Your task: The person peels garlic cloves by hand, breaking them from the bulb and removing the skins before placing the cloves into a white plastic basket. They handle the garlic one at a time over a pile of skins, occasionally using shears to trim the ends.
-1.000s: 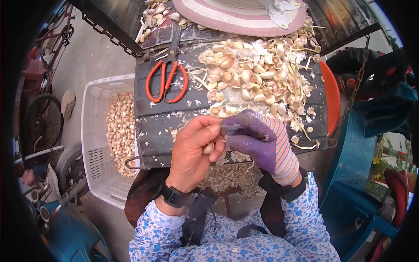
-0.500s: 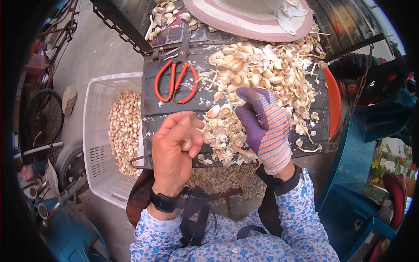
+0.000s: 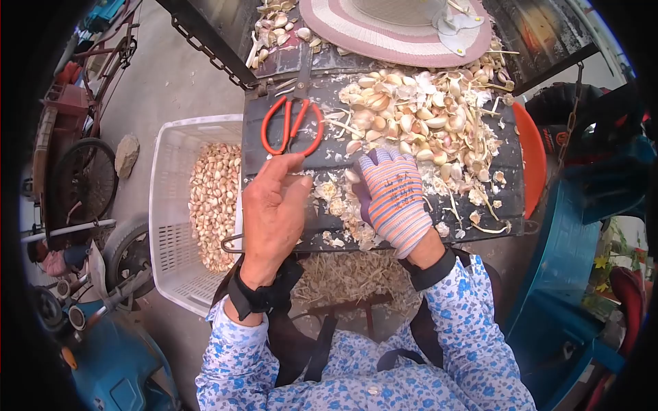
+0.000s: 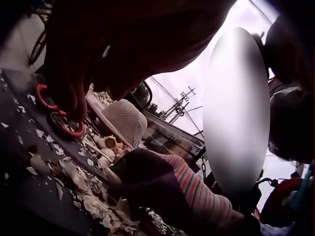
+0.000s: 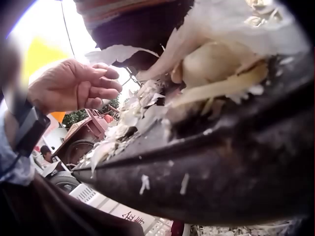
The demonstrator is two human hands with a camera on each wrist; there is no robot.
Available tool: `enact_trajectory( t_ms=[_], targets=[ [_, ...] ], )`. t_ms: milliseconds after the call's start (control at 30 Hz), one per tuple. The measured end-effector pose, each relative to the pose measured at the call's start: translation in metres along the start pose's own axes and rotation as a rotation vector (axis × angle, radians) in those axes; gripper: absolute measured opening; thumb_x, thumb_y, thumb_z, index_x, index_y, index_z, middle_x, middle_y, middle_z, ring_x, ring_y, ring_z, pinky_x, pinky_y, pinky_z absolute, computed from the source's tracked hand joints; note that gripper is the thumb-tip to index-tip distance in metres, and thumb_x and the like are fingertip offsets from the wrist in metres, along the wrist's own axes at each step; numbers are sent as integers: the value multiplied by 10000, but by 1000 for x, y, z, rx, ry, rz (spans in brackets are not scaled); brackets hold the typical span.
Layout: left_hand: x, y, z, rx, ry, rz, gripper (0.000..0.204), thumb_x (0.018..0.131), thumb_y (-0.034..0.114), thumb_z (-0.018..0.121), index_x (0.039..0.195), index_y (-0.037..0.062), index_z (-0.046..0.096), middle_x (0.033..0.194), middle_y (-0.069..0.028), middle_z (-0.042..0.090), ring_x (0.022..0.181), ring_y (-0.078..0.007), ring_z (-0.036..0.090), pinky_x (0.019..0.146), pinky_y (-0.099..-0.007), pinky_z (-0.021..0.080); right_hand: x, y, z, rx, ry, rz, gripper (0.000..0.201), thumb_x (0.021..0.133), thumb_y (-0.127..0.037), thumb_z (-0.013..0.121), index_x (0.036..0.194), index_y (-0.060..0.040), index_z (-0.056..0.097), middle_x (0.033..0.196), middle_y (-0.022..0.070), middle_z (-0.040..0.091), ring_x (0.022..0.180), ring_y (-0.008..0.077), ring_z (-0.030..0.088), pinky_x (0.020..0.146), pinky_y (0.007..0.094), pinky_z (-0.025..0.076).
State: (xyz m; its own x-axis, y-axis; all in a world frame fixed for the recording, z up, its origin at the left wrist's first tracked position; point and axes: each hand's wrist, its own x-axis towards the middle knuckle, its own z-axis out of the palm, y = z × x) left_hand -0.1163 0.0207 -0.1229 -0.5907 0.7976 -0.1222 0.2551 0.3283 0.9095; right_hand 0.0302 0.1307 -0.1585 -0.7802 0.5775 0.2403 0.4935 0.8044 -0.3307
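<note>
On the dark board [image 3: 255, 140], our gloved right hand [image 3: 394, 198] had come beside a loose garlic clove [image 3: 351, 176], within reach. Whether it or our bare left hand [image 3: 271, 212] gripped anything, we couldn't tell.

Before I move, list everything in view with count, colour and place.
Tabletop: one, dark, centre
Garlic pile: too many to count, cream, on the tabletop
Scissors: one pair, red-handled, left of the pile
Sun hat: one, pink and cream, beyond the pile
Crate: one, white, left of the tabletop
Cloves: uncountable, pinkish cream, inside it
Stone: one, tan, far left
Chains: two, dark, either side
Scooter: one, teal, lower left
Straw-like scraps: uncountable, tan, below the near edge
Left hand: one, bare, near the scissors
Right hand: one, purple and striped glove, at the garlic
</note>
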Motion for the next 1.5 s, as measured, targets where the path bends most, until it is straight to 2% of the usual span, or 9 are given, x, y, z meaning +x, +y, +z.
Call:
enact_trajectory(
  t_ms=[133, 300, 467, 700, 900, 1133, 1367, 1467, 1500],
  targets=[
    [-1, 10, 53, -384, -270, -237, 210, 869, 66, 602, 1056, -29, 604, 741, -37, 638, 665, -69, 588, 558, -204, 413, -13, 13, -17, 183, 62, 37, 245, 725, -176, 629, 939, -58, 614, 912, 141, 589, 879, 326, 564, 766, 474, 411],
    [-14, 18, 77, -671, -217, -301, 158, 913, 75, 575, 1045, -12, 594, 834, -42, 632, 604, -80, 555, 497, -200, 394, -28, 26, -41, 590, 1, 144, 267, 752, -163, 626, 982, -29, 609, 887, 188, 610, 833, 375, 593, 705, 457, 468],
    [-20, 19, 74, -950, -357, -234, 185, 970, 121, 481, 1098, 1, 537, 915, -124, 638, 661, -159, 616, 515, -238, 438, -39, 46, -71, 1157, 198, 570, 249, 806, -75, 661, 1031, 12, 599, 799, 16, 573, 705, 69, 508, 609, 233, 446],
    [-28, 21, 76, -1223, -243, -274, 219, 979, 113, 439, 1170, 13, 480, 1081, -203, 617, 896, -282, 676, 547, -295, 524, -70, 108, -88, 910, 588, 725, 185, 810, -47, 637, 978, 24, 608, 813, 13, 593, 739, 65, 528, 651, 222, 447],
    [-54, 63, 79, -925, -348, -191, 285, 937, 78, 521, 1204, -16, 483, 973, -159, 611, 624, -134, 561, 464, -172, 406, -97, 132, -91, 637, 398, 789, 207, 784, -62, 649, 974, 7, 605, 779, 74, 593, 686, 130, 524, 615, 275, 448],
    [-79, 84, 93, -1254, -458, -292, 280, 942, 106, 512, 1205, 12, 507, 907, -203, 577, 587, -183, 559, 461, -233, 408, -107, 138, -81, 184, 159, 673, 396, 773, -276, 670, 1075, -25, 622, 1020, 246, 610, 1078, 392, 551, 915, 451, 453],
    [-107, 113, 79, -1177, -847, 53, 304, 867, -16, 593, 1160, -70, 535, 905, -318, 576, 610, -229, 603, 512, -282, 502, -89, 134, -68, 19, -10, 593, 369, 757, -251, 663, 1082, -79, 622, 1019, 185, 596, 956, 361, 589, 865, 462, 452],
    [-88, 125, 83, -1249, -1236, 473, 232, 766, -177, 605, 990, -188, 544, 917, -391, 575, 632, -380, 631, 535, -396, 536, -82, 130, -55, 1, 15, 560, 388, 728, -198, 661, 1086, -67, 595, 1021, 192, 595, 960, 366, 582, 869, 463, 450],
    [-95, 132, 86, -1279, -1169, 518, 203, 770, -151, 614, 965, -170, 562, 893, -360, 589, 611, -356, 624, 515, -381, 520, -80, 126, -55, 11, 30, 548, 390, 722, -188, 660, 1085, -64, 590, 1017, 193, 595, 957, 367, 581, 865, 463, 452]
  ],
)
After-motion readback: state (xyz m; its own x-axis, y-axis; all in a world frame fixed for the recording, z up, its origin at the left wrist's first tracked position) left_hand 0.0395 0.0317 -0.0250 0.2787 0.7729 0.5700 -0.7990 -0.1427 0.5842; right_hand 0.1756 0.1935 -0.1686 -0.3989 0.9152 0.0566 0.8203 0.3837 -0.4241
